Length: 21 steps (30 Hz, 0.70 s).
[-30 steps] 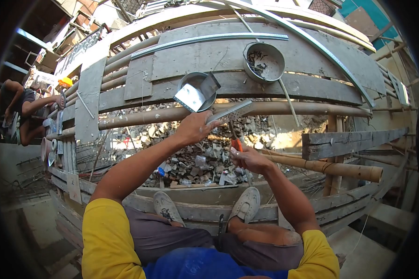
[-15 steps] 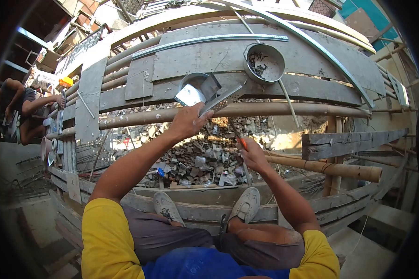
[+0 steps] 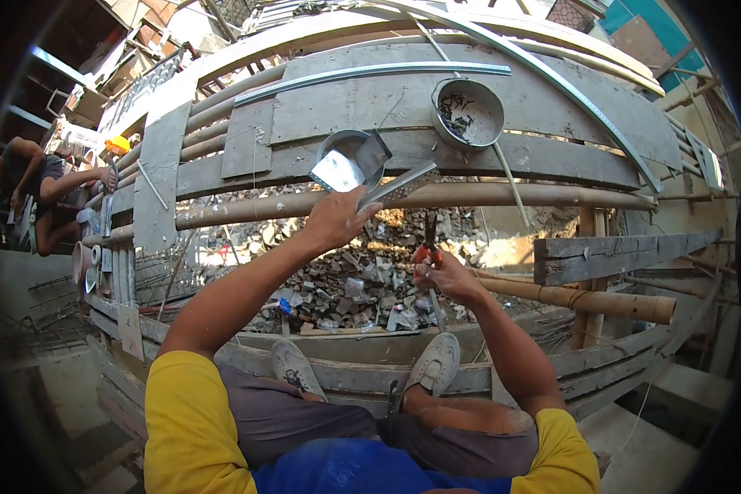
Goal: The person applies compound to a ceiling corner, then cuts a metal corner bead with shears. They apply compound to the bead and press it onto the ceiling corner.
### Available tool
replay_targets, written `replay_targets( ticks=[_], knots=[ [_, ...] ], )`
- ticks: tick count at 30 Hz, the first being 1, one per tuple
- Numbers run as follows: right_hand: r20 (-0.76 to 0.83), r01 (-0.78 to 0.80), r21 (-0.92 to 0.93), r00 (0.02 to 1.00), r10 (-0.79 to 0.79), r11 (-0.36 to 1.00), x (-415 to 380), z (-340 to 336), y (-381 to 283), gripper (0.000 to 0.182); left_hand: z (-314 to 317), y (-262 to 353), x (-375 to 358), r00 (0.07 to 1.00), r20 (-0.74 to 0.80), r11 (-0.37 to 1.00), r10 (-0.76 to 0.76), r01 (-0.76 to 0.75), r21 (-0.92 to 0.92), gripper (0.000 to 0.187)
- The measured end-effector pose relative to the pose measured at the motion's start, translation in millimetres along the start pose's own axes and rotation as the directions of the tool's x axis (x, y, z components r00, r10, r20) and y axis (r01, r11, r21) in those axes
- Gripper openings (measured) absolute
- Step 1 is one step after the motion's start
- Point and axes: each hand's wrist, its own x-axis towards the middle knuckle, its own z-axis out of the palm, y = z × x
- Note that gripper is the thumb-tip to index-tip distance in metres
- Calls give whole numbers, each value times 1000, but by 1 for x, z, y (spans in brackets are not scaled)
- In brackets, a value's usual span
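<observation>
Perforated metal strip (image 3: 403, 186) is pinched in the left hand (image 3: 335, 218), red-handled snips (image 3: 429, 240) gripped in the right hand (image 3: 449, 278); cutting appears not yet begun.

1. The perforated strip (image 3: 403, 186) in the left hand (image 3: 331, 221) was dull grey metal, punched with small holes.
2. The snips (image 3: 429, 239) in the right hand (image 3: 446, 278) had dark metal blades and glossy orange plastic grips.
3. At 12 o'clock, the folded sheet piece (image 3: 339, 171) was bright, shiny metal.
4. The planks (image 3: 552, 156) were rough, weathered grey wood.
5. The poles (image 3: 502, 195) looked like matt, dusty bamboo.
</observation>
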Motion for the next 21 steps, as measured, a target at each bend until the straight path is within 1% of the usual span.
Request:
replay_targets(
  ticks=[1,3,4,5,6,7,8,9,10,11,13,14,15,17,19,20,21],
  knots=[
    [0,0,1,1000,0,1000,-1,2,-3,12,1,0,0,1000,-21,1000,6,-6,12,46],
    [-57,-73,52,995,76,996,-2,5,-12,8,0,0,1,1000,-12,1000,18,-18,20,45],
    [-57,-74,52,995,77,996,-4,5,-22,8,0,1,1,999,-4,999,31,-31,28,43],
    [-117,-37,-164,993,17,986,-7,5,-33,7,-1,2,1,999,-4,999,32,-31,27,43],
    [-161,-11,-375,986,-54,927,-8,5,-39,6,-2,3,1,999,-4,999,42,-41,28,42],
    [-161,-11,-375,986,-54,927,-1,1,-25,6,-3,3,1,999,-4,998,51,-51,30,40],
    [-229,101,-204,962,-148,974,12,-5,-1,7,-4,4,1,999,-4,998,51,-51,29,40],
    [-311,224,-35,924,-224,974,16,-3,0,9,-4,5,1,998,-2,997,70,-70,30,39],
    [-382,269,11,891,-244,963,16,-6,1,11,-4,5,0,996,-1,996,89,-89,31,38],
    [-381,268,11,892,-243,963,18,-9,2,11,-3,4,0,996,-1,996,88,-88,30,38],
    [-511,425,37,786,-348,905,21,-16,-2,14,-2,4,-1,986,19,985,163,-164,60,37],
    [-572,487,62,733,-369,871,26,-20,-1,17,-1,5,-1,986,21,985,164,-165,60,37],
    [-574,486,62,732,-367,872,27,-20,-8,17,-3,10,-3,984,49,983,169,-172,60,37],
    [-603,554,-19,658,-451,832,25,-23,-20,17,-3,13,-4,981,78,982,175,-180,60,37],
    [-613,531,-13,665,-426,847,23,-24,-29,16,0,11,-3,960,119,962,252,-262,80,38],
    [-580,545,-3,682,-445,838,25,-28,-28,17,2,11,-3,960,119,962,252,-262,79,38],
    [-548,558,9,697,-463,830,26,-29,-28,17,3,10,-3,953,109,952,284,-294,88,39]
  ],
)
